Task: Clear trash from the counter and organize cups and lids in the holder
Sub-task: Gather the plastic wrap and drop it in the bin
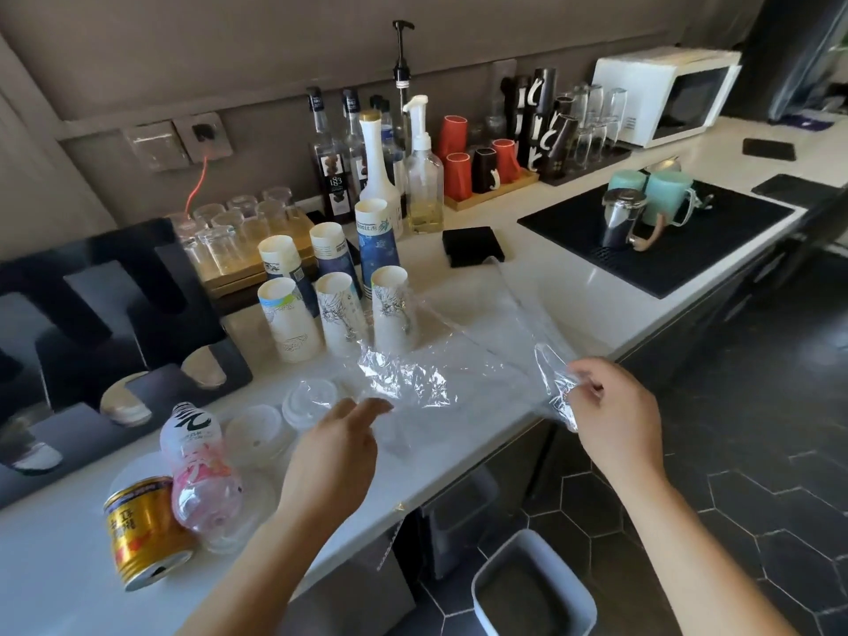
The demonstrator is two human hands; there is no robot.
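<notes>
Grey waste bin (534,585) stands on the tiled floor just below the bench edge, nearest the lens, as a person clears a cluttered drinks bench (527,286). The right hand (612,408) pinches one crumpled corner of a clear plastic bag (413,376), holding that end up off the white surface while the rest sprawls flat toward the upturned paper cups (342,309). The left hand (337,445) hovers at the bag's near edge, fingers relaxed and gripping nothing; whether its fingertips touch the film cannot be told.

The step in hand looks to be binning the bag, the first of the trash. It would go best if the free hand gathers the loose film into a bunch before anything is lifted. The far end lies just beside the cups, and a trailing sheet could sweep those light, empty cups over. Drawing the bundle toward the body, away from the cups and the plastic lids (257,433) next to the left hand, keeps both undisturbed. Thin film tends to cling and drift, so a low release right over the bin seems wise.

An empty plastic bottle (202,479) and a gold drink can (142,534) lie on their sides at the near left, also due for the bin. Cups and lids sit loose on the bench, outside the black holder (114,323) at far left.
</notes>
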